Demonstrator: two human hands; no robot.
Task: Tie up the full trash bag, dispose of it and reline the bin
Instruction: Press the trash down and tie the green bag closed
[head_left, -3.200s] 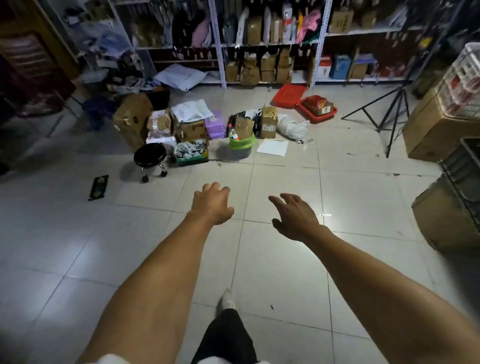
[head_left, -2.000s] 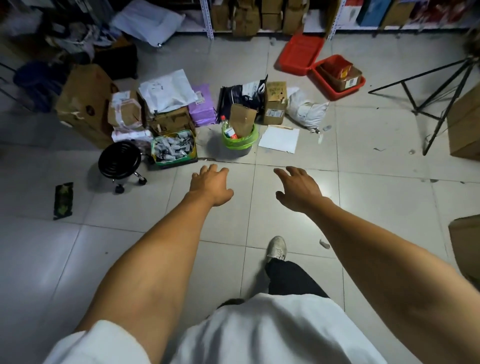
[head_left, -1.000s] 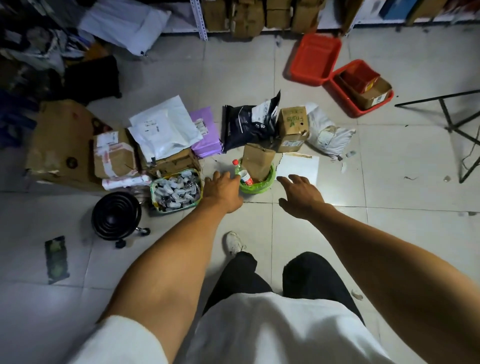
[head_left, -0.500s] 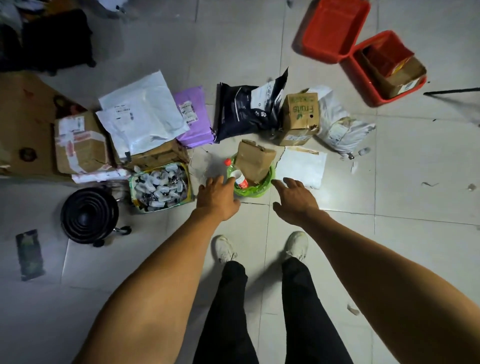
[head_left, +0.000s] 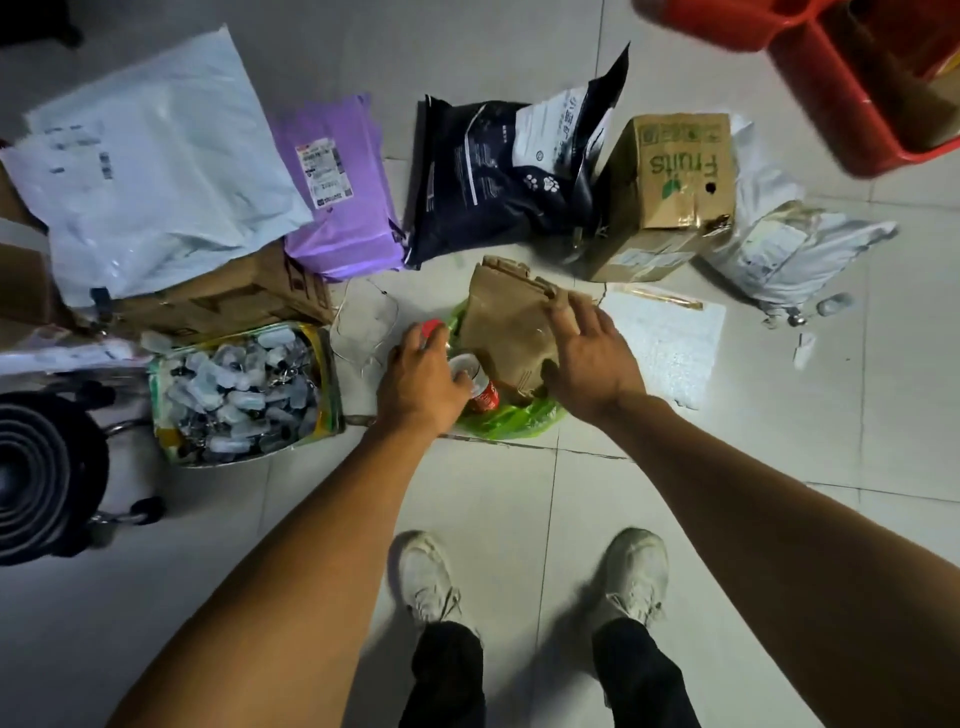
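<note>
We had both hands directly over the green trash bag (head_left: 511, 418): left hand (head_left: 421, 382) curled round the bottle (head_left: 480, 392), right hand (head_left: 589, 358) spread flat on the upright cardboard (head_left: 506, 322).

Cardboard box (head_left: 670, 176): green "Fruits" with a leaf mark, printed upside down from this view. Black pouch (head_left: 483, 182): white paw prints, white label with characters too small to read. Purple mailer (head_left: 343, 192): shipping label, text illegible.

Head camera looks steeply down, close above floor (head_left: 519, 519).
</note>
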